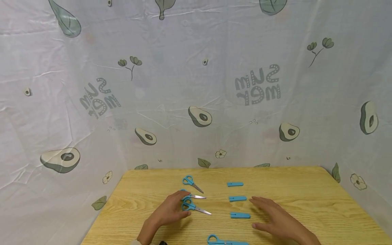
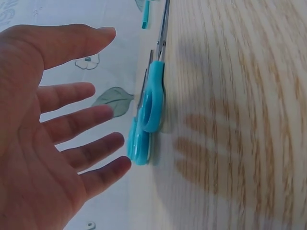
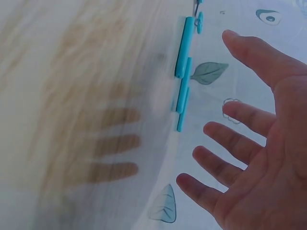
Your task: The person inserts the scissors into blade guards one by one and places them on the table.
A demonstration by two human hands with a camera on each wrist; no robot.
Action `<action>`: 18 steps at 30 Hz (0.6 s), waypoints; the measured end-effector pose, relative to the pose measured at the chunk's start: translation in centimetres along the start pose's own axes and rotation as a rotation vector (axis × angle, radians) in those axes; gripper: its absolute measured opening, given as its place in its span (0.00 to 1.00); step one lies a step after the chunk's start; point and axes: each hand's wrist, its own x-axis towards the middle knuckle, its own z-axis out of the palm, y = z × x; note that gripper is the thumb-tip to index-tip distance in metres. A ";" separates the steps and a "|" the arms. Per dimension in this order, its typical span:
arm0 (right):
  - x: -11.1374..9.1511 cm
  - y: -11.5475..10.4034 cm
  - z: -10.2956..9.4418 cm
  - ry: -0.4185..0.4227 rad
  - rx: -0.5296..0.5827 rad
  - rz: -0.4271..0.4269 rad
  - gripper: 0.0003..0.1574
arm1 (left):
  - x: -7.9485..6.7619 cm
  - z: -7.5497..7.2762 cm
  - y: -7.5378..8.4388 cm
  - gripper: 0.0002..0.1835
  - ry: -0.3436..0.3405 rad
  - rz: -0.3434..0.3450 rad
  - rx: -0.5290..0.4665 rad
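Note:
Three pairs of blue-handled scissors lie bare-bladed in a column left of centre: the far scissors point(image 1: 191, 183), the middle scissors point(image 1: 197, 196) and the near scissors point(image 1: 196, 207). My left hand point(image 1: 172, 209) hovers beside their handles, fingers spread, holding nothing; in the left wrist view a gap shows between it and the scissors point(image 2: 154, 98). To the right lie three blue blade covers: far point(image 1: 235, 184), middle point(image 1: 237, 198) and near point(image 1: 240, 215). My right hand point(image 1: 277, 219) is held just right of the covers, fingers apart and holding nothing; the right wrist view shows it away from the covers point(image 3: 184, 48).
At the table's front edge lies another pair of blue scissors point(image 1: 215, 240) with its blades in a blue cover. The wooden table point(image 1: 306, 190) meets a patterned curtain point(image 1: 171, 85) at the back and sides.

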 end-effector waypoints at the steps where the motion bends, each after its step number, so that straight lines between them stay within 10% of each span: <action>1: 0.2 -0.1 0.0 0.004 0.004 -0.009 0.51 | 0.1 0.1 0.0 0.36 0.003 0.002 0.003; 18: 1.9 -1.1 0.7 0.014 0.070 -0.031 0.49 | 0.7 0.9 -0.7 0.33 0.017 0.028 -0.002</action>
